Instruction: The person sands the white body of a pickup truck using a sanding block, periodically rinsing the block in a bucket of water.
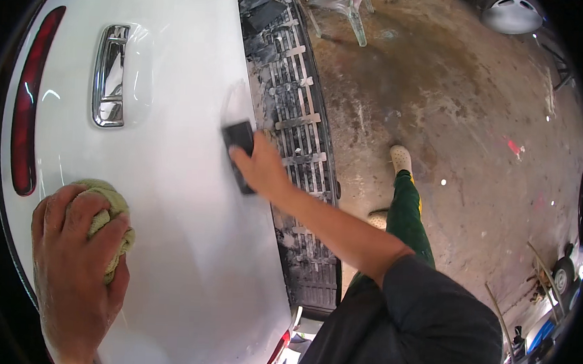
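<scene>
My left hand [79,263] grips a bunched yellow-green cloth [109,195] and rests against the white vehicle panel [176,242]. Its fingers curl around the cloth, close to the long red light [32,102] at the left edge. My right hand [266,171] holds a flat black sanding block [239,134] against the same panel, along its right edge. The thumb lies on the block's near face; the other fingers are mostly hidden. Around the block the paint looks dull and hazy. A chrome handle [112,77] is set in the panel, above the cloth.
A dusty black slatted bumper piece [301,120] runs beside the panel. Beyond it lies a stained concrete floor [466,125], with a clear plastic stool [343,7] at the top. My shoe [401,159] stands on the floor. Clutter and a small wheel [563,274] are at the far right.
</scene>
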Tool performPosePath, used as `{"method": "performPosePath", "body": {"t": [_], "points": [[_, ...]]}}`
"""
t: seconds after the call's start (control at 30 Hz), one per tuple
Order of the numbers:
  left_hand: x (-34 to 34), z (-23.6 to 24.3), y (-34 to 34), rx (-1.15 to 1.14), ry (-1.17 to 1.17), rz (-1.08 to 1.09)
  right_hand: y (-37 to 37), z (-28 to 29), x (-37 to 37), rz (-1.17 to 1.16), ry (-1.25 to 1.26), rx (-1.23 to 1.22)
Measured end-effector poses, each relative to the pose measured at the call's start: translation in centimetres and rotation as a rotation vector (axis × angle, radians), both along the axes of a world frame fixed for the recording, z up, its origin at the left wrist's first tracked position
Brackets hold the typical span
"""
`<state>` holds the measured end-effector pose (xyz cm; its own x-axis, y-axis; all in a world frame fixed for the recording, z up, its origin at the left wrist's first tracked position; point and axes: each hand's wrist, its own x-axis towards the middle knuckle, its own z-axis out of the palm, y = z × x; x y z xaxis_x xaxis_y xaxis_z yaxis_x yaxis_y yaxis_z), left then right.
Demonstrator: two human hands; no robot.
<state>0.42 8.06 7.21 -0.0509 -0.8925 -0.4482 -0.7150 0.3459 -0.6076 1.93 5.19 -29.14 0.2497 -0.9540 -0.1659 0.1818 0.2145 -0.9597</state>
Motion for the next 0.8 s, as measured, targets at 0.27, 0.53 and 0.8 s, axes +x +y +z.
{"method": "performPosePath", "body": {"t": [0.27, 0.53, 0.8], "points": [[-0.1, -0.7, -0.6, 0.005, 0.026, 0.016, -5.4, -2.0, 0.5, -0.016, 0.142, 0.005], [-0.7, -0.7, -1.2, 0.004, 0.046, -0.018, -10.8, -3.8, -0.2, -0.099, 0.13, -0.005], [-0.1, 0.0, -0.2, -0.001, 0.017, -0.009, -1.2, -0.9, -0.1, 0.028, 0.07, -0.019]]}}
